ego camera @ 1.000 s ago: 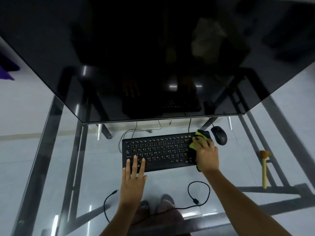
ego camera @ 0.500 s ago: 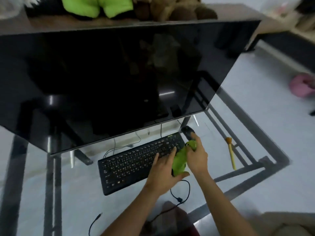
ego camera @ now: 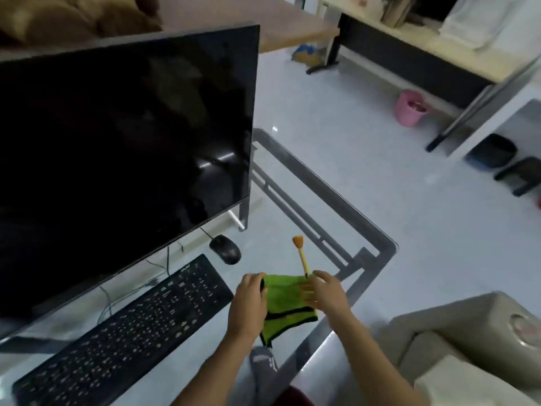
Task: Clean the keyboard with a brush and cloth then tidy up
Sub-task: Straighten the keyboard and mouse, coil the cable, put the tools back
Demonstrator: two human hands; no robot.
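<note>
Unfolded now, green cloth [ego camera: 288, 303] seemingly spread flat.

A dark monitor [ego camera: 123, 159] stands on the glass desk [ego camera: 336, 200], with a black mouse [ego camera: 225, 249] beside it. A pink bucket [ego camera: 409, 108] sits on the floor beyond.

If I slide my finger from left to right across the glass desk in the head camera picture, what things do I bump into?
Keyboard → mouse → left hand → green cloth → right hand. The brush lies above the cloth and overlaps it, so it is left out.
</note>
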